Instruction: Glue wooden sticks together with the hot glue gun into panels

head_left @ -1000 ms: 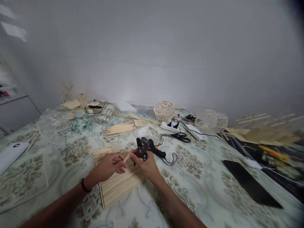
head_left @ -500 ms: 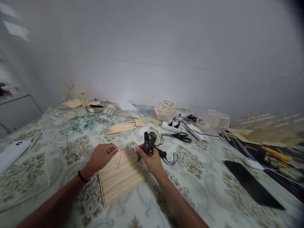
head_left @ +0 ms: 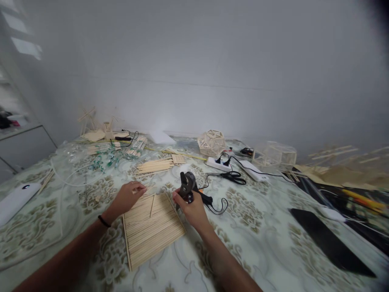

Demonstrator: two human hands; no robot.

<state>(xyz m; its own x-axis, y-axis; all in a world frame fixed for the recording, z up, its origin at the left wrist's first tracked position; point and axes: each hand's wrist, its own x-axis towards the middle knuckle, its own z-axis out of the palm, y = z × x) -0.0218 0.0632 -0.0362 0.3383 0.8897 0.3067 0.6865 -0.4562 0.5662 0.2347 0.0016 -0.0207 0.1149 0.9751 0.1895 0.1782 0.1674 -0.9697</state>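
Observation:
A flat panel of wooden sticks (head_left: 150,229) lies on the patterned tablecloth in front of me. One loose short stick (head_left: 152,205) rests across its top. My right hand (head_left: 190,209) grips black cutting pliers (head_left: 186,185) just past the panel's far right corner, jaws pointing up. My left hand (head_left: 127,196) hovers at the panel's far left corner, fingertips pinched over a small pile of loose sticks (head_left: 146,187); whether it holds one I cannot tell.
A glue gun with black cord (head_left: 212,200) lies right of the pliers. Farther back are a stick bundle (head_left: 153,165), scissors (head_left: 232,176), a white power strip (head_left: 217,163), a stick polyhedron (head_left: 210,142). A white device (head_left: 15,196) sits left, a black flat object (head_left: 331,243) right.
My left hand left a short stick on the panel and moved back to the loose sticks at the far left corner. The right hand kept the pliers, lifting slightly away.

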